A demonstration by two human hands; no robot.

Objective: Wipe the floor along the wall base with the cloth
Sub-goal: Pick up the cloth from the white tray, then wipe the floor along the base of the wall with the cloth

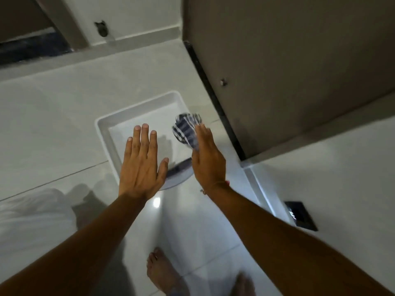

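1. Right hand pinches the striped cloth against its palm side, cloth bunched left of its fingers, above the white tray
2. Left hand flat, fingers together, empty, beside it over the floor

This looks like a room in a home, seen from standing height. The floor is laid with large glossy pale tiles that mirror a ceiling light. A brown door with a small metal stud stands at far right, its dark bottom edge meeting the tiles. White walls carry a tiled skirting, and a black switch plate sits on the right wall. Bare feet stand on the near tiles, and a white tray lies on the floor.
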